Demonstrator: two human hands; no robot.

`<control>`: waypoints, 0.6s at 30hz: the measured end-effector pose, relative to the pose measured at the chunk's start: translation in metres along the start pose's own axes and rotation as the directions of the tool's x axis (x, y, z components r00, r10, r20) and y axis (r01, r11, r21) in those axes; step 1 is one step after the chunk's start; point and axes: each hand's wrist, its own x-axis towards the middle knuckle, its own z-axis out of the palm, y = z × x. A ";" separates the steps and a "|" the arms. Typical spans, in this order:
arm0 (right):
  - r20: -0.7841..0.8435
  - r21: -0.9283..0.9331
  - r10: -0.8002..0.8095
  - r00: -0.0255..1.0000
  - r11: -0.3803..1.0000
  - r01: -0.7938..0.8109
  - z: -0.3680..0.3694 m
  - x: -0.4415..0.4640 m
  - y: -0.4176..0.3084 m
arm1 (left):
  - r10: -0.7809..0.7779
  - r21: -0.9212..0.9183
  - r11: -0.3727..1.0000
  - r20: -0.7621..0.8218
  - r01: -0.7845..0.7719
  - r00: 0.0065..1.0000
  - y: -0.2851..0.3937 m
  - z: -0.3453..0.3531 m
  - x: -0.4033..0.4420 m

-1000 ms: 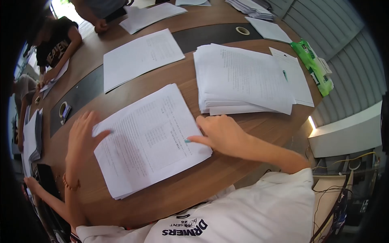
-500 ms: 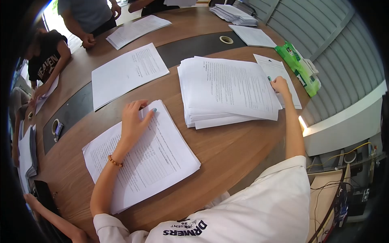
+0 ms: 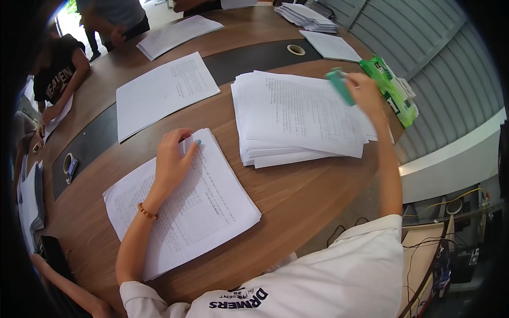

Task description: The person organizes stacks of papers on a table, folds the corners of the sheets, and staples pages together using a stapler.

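My left hand (image 3: 175,158) rests on the far part of a printed paper stack (image 3: 212,217), thumb apart from the fingers, gripping nothing that I can see. My right hand (image 3: 365,94) is raised over the right side of a taller, uneven paper stack (image 3: 297,116). Its fingers are closed on a green stapler (image 3: 341,86), blurred by motion, so its details are unclear. Beneath that hand, other sheets at the right edge of the table are mostly hidden.
A green packet (image 3: 395,93) lies at the table's right edge. More paper stacks (image 3: 164,95) are spread across the wooden table (image 3: 286,196). One tape roll (image 3: 296,50) lies at the back, another (image 3: 68,163) at left. Other people (image 3: 61,71) stand or lean around the far and left sides.
My right hand has lifted up and left from beside the tall stack, bringing the green stapler into view. My left hand stays on its stack.
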 end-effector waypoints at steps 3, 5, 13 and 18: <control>0.179 0.103 -0.177 0.968 0.982 0.160 0.044 -0.020 -0.059 | 0.017 0.023 1.000 0.001 -0.017 1.000 0.000 0.000 0.001; 0.232 0.108 -0.225 0.946 0.973 0.205 0.065 -0.034 -0.080 | 0.027 -0.012 1.000 0.000 -0.027 1.000 -0.003 0.000 0.001; -0.027 0.277 -0.027 0.999 0.960 0.034 0.060 -0.036 -0.057 | 0.177 0.208 0.959 0.088 -0.192 0.980 0.010 -0.003 0.024; -0.105 -0.222 0.386 0.916 0.889 -0.400 0.050 -0.038 0.054 | -0.353 -0.264 0.860 0.311 0.437 0.882 0.033 0.032 0.057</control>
